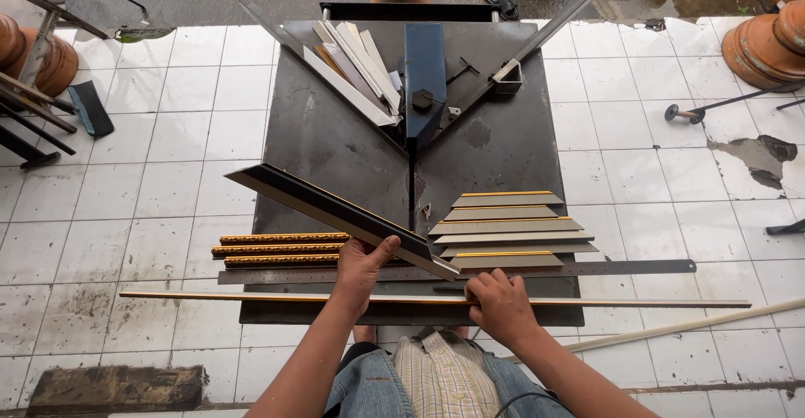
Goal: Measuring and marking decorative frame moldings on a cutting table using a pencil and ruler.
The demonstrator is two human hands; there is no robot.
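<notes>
My left hand (362, 265) grips a dark frame moulding (335, 210) with a thin gold edge, held diagonally above the black metal table (327, 141). My right hand (501, 302) rests with curled fingers on a long thin gold-edged strip (251, 296) that lies across the table's near edge. A long steel ruler (620, 267) lies just behind the strip. To the right of the moulding sit several cut grey moulding pieces (511, 229) with mitred ends, stacked in a row.
Three ornate gold moulding lengths (281, 249) lie at the left. A blue mitre cutter head (425, 83) and V-shaped fences stand at the table's back, with pale offcuts (356, 70) beside them. Clay pots (767, 41) and tools sit on the white tiled floor.
</notes>
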